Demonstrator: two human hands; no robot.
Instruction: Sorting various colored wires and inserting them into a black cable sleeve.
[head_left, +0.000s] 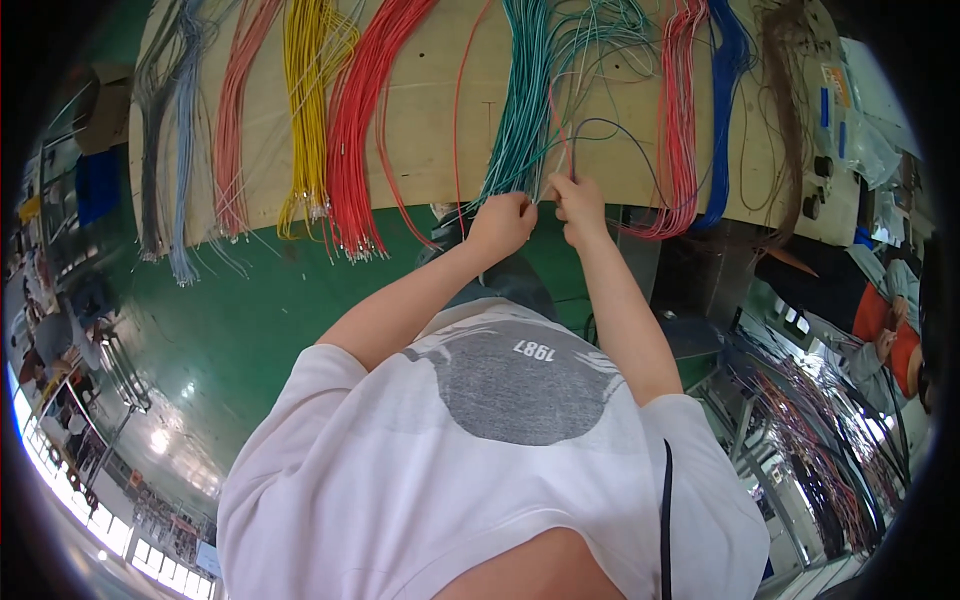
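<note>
A thick bundle of green wires (pixel 525 110) runs down the board toward me, its lower ends at the board's near edge. My left hand (pixel 503 226) is closed at those ends, its thumb and fingers pinched around thin wires. Just to the right, my right hand (pixel 580 206) is closed too, pinching a few thin wires between thumb and fingertips. Loose strands, among them a dark blue wire (pixel 612 123) that loops off to the right, lead toward my right hand. The wire tips between my fingers are too small to make out.
Left of the green bundle lie red wires (pixel 350 150), yellow wires (pixel 306 110), pink wires (pixel 230 140) and grey-blue wires (pixel 184 150). Pinkish-red wires (pixel 678 130), blue wires (pixel 728 100) and brown wires (pixel 785 110) lie to the right. Another person (pixel 870 305) is at the far right.
</note>
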